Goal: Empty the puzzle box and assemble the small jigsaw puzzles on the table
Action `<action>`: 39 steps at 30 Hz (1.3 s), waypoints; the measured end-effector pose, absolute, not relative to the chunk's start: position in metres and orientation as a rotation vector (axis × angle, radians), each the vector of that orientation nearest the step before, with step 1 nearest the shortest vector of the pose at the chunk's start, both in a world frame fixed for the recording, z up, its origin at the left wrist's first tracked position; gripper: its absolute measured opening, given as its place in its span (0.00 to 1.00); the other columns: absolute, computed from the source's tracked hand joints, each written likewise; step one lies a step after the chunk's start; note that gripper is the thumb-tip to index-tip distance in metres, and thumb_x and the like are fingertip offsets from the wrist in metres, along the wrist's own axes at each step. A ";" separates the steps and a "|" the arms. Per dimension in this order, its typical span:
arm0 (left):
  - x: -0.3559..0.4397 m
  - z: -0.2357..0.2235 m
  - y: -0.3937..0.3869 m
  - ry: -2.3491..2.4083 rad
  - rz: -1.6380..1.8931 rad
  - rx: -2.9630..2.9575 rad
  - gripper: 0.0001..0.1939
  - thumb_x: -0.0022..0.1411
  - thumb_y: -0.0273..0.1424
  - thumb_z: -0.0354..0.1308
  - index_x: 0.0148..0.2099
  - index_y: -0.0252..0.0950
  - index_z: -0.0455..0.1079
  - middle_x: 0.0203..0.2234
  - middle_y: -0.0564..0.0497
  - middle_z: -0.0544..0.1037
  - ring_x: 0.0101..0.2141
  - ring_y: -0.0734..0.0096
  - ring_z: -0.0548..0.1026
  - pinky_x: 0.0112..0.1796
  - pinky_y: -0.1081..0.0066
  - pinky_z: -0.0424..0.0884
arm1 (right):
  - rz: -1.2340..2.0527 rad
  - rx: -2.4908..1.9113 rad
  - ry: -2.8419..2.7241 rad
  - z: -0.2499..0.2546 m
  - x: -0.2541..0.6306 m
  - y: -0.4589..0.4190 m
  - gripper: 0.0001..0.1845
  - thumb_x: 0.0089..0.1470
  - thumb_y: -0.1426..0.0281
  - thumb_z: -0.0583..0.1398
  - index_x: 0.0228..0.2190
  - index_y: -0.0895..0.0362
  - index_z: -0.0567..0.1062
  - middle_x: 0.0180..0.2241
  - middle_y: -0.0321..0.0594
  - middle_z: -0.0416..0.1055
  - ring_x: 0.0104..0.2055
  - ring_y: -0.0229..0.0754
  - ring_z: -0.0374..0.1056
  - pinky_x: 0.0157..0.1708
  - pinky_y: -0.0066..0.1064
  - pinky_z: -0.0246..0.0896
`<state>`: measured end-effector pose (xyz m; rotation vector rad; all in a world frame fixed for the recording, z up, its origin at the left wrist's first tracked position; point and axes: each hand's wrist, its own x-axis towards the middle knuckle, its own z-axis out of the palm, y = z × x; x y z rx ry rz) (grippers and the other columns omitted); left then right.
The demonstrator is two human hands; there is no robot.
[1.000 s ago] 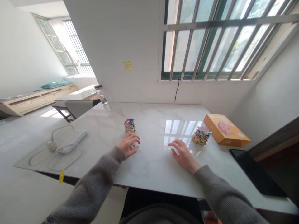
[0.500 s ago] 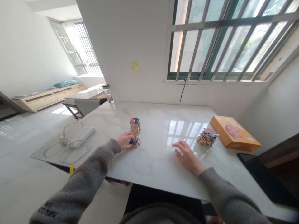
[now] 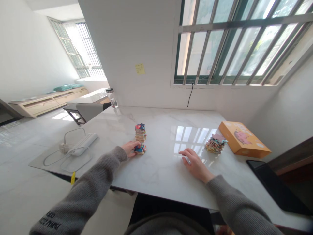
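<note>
My left hand [image 3: 130,148] is at a short stack of jigsaw puzzle pieces [image 3: 140,150], its fingers and thumb closed on the stack's left side. That stack has a dark blue piece on top. Just behind it rises a taller stack of puzzle pieces [image 3: 140,133] with a blue and red top. My right hand [image 3: 195,164] rests over the tabletop with nothing in it, fingers loosely bent and apart. To its right stands an uneven pile of puzzle pieces [image 3: 215,145], a pink one on top.
An orange box [image 3: 244,138] lies at the right of the marble table [image 3: 156,176], with a black tablet-like slab [image 3: 275,186] in front of it. On the left are a white power strip [image 3: 84,144] and its cable. A clear bottle [image 3: 112,98] stands at the back left corner.
My left hand has drawn left from over the short stack to its left side, uncovering the stack, and closed on it. My right hand has hardly moved. The view has shifted slightly.
</note>
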<state>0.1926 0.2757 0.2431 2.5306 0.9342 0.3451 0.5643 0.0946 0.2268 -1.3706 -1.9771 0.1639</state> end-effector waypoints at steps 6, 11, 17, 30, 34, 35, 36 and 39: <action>0.212 0.245 0.259 0.840 0.316 2.539 0.12 0.53 0.29 0.58 0.42 0.36 0.68 0.38 0.45 0.75 0.39 0.59 0.72 0.42 0.60 0.70 | 0.172 -1.383 -1.977 0.228 0.563 0.095 0.15 0.60 0.78 0.53 0.46 0.52 0.70 0.41 0.44 0.69 0.47 0.48 0.66 0.49 0.45 0.65; 0.274 0.230 0.223 0.667 0.307 2.597 0.14 0.52 0.27 0.59 0.43 0.36 0.68 0.40 0.45 0.76 0.41 0.57 0.74 0.47 0.55 0.68 | 0.142 -1.407 -1.920 0.230 0.569 0.096 0.15 0.60 0.77 0.53 0.46 0.53 0.71 0.40 0.43 0.69 0.45 0.47 0.67 0.47 0.43 0.66; 0.341 0.210 0.163 0.706 0.328 2.724 0.20 0.50 0.21 0.59 0.45 0.41 0.67 0.44 0.47 0.74 0.40 0.60 0.72 0.47 0.59 0.69 | 0.067 -1.441 -1.848 0.231 0.583 0.095 0.15 0.60 0.77 0.53 0.47 0.54 0.71 0.39 0.43 0.68 0.44 0.48 0.67 0.47 0.44 0.65; 0.342 0.223 0.133 0.777 0.192 2.777 0.22 0.54 0.25 0.62 0.51 0.45 0.67 0.46 0.48 0.71 0.42 0.58 0.67 0.47 0.58 0.67 | 0.434 -1.286 -2.034 0.247 0.544 0.051 0.15 0.57 0.71 0.63 0.47 0.52 0.71 0.45 0.43 0.69 0.48 0.46 0.66 0.50 0.42 0.66; 0.330 0.228 0.129 0.744 0.181 2.786 0.20 0.56 0.27 0.62 0.51 0.45 0.67 0.49 0.48 0.71 0.44 0.57 0.67 0.48 0.58 0.66 | 0.480 -1.258 -2.069 0.246 0.536 0.043 0.19 0.53 0.68 0.67 0.46 0.52 0.71 0.45 0.43 0.71 0.48 0.48 0.65 0.50 0.43 0.65; 0.325 0.229 0.128 0.736 0.190 2.788 0.20 0.57 0.28 0.62 0.51 0.45 0.67 0.50 0.49 0.71 0.44 0.57 0.68 0.48 0.58 0.66 | 0.487 -1.258 -2.066 0.246 0.533 0.042 0.18 0.53 0.68 0.67 0.46 0.52 0.71 0.45 0.42 0.71 0.48 0.48 0.65 0.50 0.42 0.65; 0.320 0.230 0.126 0.732 0.205 2.788 0.19 0.58 0.28 0.62 0.52 0.46 0.67 0.50 0.49 0.71 0.45 0.57 0.68 0.48 0.58 0.65 | 0.488 -1.262 -2.061 0.245 0.529 0.042 0.18 0.54 0.68 0.67 0.46 0.51 0.71 0.45 0.42 0.71 0.48 0.47 0.65 0.50 0.42 0.65; 0.302 0.231 0.123 0.739 0.259 2.776 0.17 0.60 0.30 0.61 0.52 0.45 0.67 0.50 0.49 0.72 0.45 0.57 0.68 0.48 0.59 0.65 | 0.463 -1.279 -2.070 0.244 0.515 0.041 0.17 0.55 0.68 0.66 0.46 0.51 0.71 0.44 0.41 0.72 0.48 0.47 0.65 0.51 0.43 0.63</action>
